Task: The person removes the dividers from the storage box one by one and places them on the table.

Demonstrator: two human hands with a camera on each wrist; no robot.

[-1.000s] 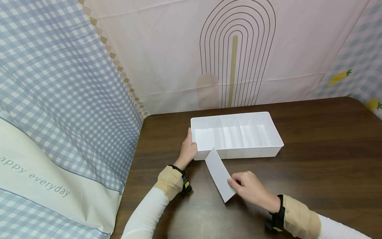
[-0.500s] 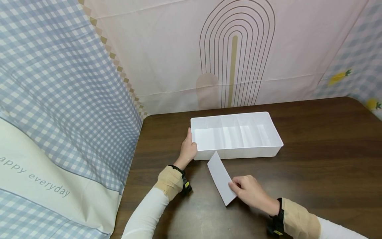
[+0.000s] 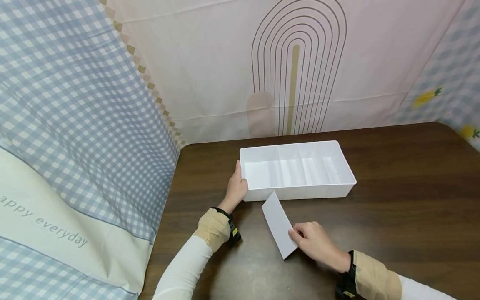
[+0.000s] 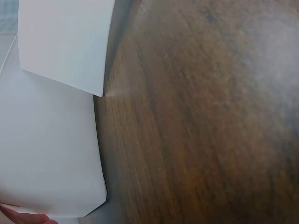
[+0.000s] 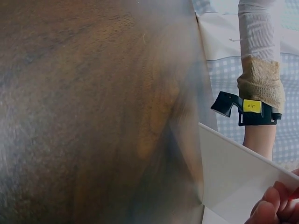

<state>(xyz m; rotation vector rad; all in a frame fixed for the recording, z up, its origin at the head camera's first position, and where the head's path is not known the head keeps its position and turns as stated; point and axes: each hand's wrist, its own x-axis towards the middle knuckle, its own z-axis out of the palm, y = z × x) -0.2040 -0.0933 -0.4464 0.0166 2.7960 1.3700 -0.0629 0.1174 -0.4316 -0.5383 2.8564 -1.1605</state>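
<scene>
A white box (image 3: 300, 192) with several compartments lies on the table, its long side facing me. My left hand (image 3: 236, 188) grips its left end, the thumb at the near corner; in the left wrist view only fingertips (image 4: 32, 218) show at the box's wall (image 4: 51, 149). In front of the box, my right hand (image 3: 315, 241) pinches a flat white panel (image 3: 278, 225) by its right edge, tilted. The right wrist view shows the same panel (image 5: 233, 172) between the fingers of my right hand (image 5: 278, 205).
The dark wooden table (image 3: 405, 187) reaches back to a pink cloth (image 3: 210, 62) with arch lines. Blue checked cloth (image 3: 82, 104) hangs along the left side. A black wrist device (image 3: 233, 231) is on the left wrist, another (image 3: 348, 279) on the right.
The right hand has drawn the panel slightly toward me and to the right, away from the box's front wall. My left hand and the box have stayed in place.
</scene>
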